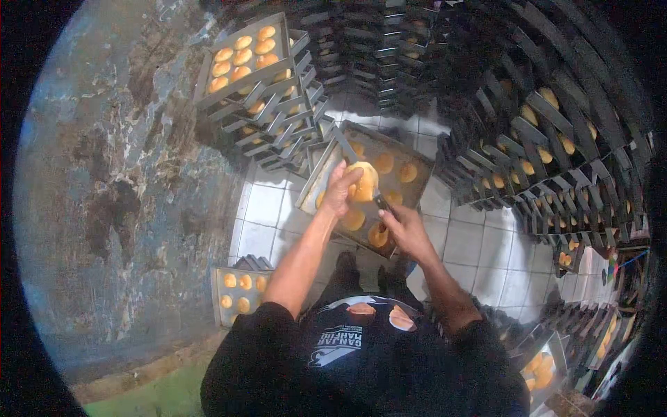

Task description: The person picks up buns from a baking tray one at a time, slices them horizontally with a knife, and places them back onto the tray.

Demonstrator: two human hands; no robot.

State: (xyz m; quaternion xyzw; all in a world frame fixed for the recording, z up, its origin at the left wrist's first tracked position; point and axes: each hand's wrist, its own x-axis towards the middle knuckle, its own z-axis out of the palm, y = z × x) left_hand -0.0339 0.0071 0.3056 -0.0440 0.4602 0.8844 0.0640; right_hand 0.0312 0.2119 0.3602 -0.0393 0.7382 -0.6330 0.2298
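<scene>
A round golden bun (365, 183) is gripped in my left hand (338, 191), thumb across its top and fingers beneath. My right hand (408, 233) is closed around the dark handle of a knife (343, 143). Its blade runs across the bun, and the tip sticks out past the far side. Part of the blade is hidden by the bun. Below both hands lies a metal baking tray (425, 157) with several buns (407, 172) in it, some of them covered by my hands and forearms.
Stacked trays of buns (240, 59) stand at the upper left, beside a worn, peeling wall (125, 174). Tall stacks of dark trays (556, 132) curve along the back and right. Another bun tray (243, 293) sits low on the left. White floor tiles (479, 243) show between them.
</scene>
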